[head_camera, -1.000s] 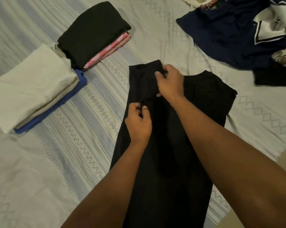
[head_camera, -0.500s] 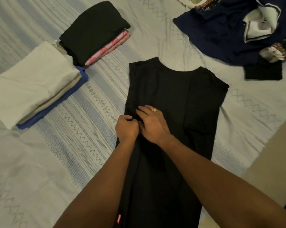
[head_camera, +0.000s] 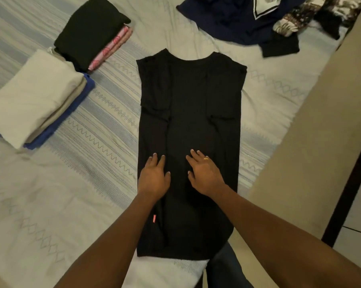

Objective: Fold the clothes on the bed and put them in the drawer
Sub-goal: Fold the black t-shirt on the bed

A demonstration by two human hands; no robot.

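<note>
Black shirt (head_camera: 188,104) lies flat, sleeves folded in, hem at near edge of bed (head_camera: 51,204). L hand (head_camera: 154,175) & R hand (head_camera: 204,175) press it, fingers straight, grasping nothing. Pink tag (head_camera: 154,218) by L wrist, too small to read

The bed (head_camera: 51,204) is covered with a pale sheet patterned in blue stripes and zigzags. A black shirt (head_camera: 190,100) is laid flat on it, sleeves folded in. To the left of the shirt a white-topped pile (head_camera: 34,94) is set, with a blue piece at its bottom. A black-topped pile (head_camera: 88,32), with pink beneath, is stacked up-left of the shirt's collar. A heap of unfolded clothes (head_camera: 227,19) is spread beyond the collar, to the right.
</note>
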